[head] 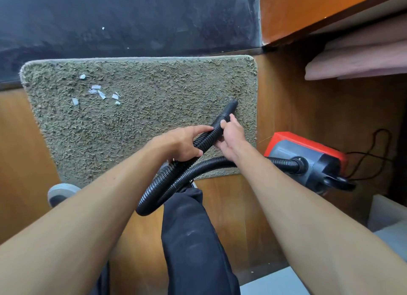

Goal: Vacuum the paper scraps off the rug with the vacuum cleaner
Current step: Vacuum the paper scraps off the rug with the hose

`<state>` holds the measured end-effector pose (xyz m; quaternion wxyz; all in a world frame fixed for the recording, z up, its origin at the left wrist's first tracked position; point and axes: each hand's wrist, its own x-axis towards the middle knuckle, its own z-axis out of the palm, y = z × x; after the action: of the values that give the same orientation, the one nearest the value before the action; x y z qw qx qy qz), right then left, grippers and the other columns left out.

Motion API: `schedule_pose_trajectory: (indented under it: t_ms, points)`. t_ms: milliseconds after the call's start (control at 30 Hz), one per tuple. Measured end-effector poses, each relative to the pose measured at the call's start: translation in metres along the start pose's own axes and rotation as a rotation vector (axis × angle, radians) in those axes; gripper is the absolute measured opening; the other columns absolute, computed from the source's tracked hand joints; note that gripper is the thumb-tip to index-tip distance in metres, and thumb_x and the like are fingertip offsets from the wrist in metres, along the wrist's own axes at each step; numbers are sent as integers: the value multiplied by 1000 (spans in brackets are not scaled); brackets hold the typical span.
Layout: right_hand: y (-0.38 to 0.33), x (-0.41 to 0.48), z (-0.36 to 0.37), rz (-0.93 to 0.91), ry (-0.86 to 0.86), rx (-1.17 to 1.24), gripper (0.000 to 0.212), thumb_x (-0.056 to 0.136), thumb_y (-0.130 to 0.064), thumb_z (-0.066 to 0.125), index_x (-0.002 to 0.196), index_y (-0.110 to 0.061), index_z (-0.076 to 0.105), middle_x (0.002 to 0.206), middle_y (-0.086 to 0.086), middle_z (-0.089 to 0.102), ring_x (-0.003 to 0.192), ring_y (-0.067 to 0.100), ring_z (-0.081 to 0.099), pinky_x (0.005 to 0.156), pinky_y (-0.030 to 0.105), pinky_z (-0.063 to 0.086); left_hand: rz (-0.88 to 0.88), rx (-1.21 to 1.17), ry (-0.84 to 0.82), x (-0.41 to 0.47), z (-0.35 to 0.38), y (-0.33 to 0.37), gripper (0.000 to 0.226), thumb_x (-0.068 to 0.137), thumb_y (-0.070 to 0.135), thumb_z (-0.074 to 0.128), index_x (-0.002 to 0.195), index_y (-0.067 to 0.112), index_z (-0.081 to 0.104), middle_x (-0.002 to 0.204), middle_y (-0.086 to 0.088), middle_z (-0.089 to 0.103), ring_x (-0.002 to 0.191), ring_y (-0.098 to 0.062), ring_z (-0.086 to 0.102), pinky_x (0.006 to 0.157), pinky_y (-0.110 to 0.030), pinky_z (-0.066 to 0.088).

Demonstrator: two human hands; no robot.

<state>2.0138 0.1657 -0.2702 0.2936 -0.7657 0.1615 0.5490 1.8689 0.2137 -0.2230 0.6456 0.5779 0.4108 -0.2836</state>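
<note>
Looping beside a dark trouser leg (pixel 189 228) at 6 o'clock, then rising to centre frame: ribbed black hose (pixel 154 198). Clasped there by left hand (pixel 182 143), fingers and thumb curled round it. Clasped again just toward 1 o'clock by right hand (pixel 231 138), fingers wrapped round, behind the smooth nozzle (pixel 231 104). Nozzle tip over the green rug's (pixel 143 129) 3 o'clock side, contact with pile unclear. At 3 o'clock, on wooden floor (pixel 22 140) beside the rug: red-and-grey vacuum cleaner (pixel 308 154). Toward 10 o'clock on the rug, well apart from nozzle: white paper scraps (pixel 97 92).
</note>
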Motion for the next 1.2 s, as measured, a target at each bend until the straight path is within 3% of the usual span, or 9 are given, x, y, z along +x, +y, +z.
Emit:
schedule_pose_trajectory:
  t_ms: [167,267,367,533,667,833,1133,1200]
  points:
    - [6,-7,15,12,-30,-15,59,102,-4,38,153,-31,25,136,11,52,115,29,57,93,54,50,25,-45,29,-11,-1,-16,72,97,22,60,153,46,22,140,-12,54,122,-27,56,104,-36,45]
    - [17,-14,40,-5,-56,-93,59,101,-5,40,152,-31,27,128,6,55,109,27,59,94,55,50,24,-232,18,-30,-4,-44,72,96,14,60,151,45,26,124,-14,62,98,-28,64,89,-42,55]
    - [34,-29,75,-14,-124,-201,59,101,-7,44,151,-33,29,137,6,54,112,27,60,92,54,51,-12,-492,25,-57,-5,-79,70,97,7,57,147,49,30,101,-14,63,76,-26,65,72,-50,59]
    - [67,-52,133,-64,-216,-412,61,98,-10,52,151,-32,30,135,6,56,105,24,63,85,47,57,-35,-692,115,-103,2,-136,67,100,5,52,145,49,29,101,-17,61,80,-25,60,61,-38,57]
    - [95,-66,161,-158,-256,-587,60,95,-15,55,150,-30,33,135,3,54,104,22,63,79,40,58,-35,-821,183,-121,20,-169,66,101,4,50,146,46,26,87,-12,60,72,-21,57,58,-36,55]
    - [119,-76,179,-223,-252,-734,60,93,-17,56,148,-30,37,134,3,56,109,24,62,92,49,54,-34,-948,220,-130,41,-196,67,100,5,53,142,50,27,88,-14,60,71,-22,55,64,-42,51]
    - [141,-87,184,-274,-294,-807,59,93,-13,54,148,-26,38,126,7,61,100,22,65,90,49,55,17,-1083,249,-145,61,-213,69,98,3,55,140,52,28,80,-8,58,59,-12,55,55,-34,50]
    - [145,-91,187,-270,-321,-811,59,94,-11,53,149,-24,37,123,7,61,96,22,64,87,47,57,23,-1098,247,-149,65,-218,70,98,3,55,141,51,28,84,-10,60,64,-14,58,57,-34,52]
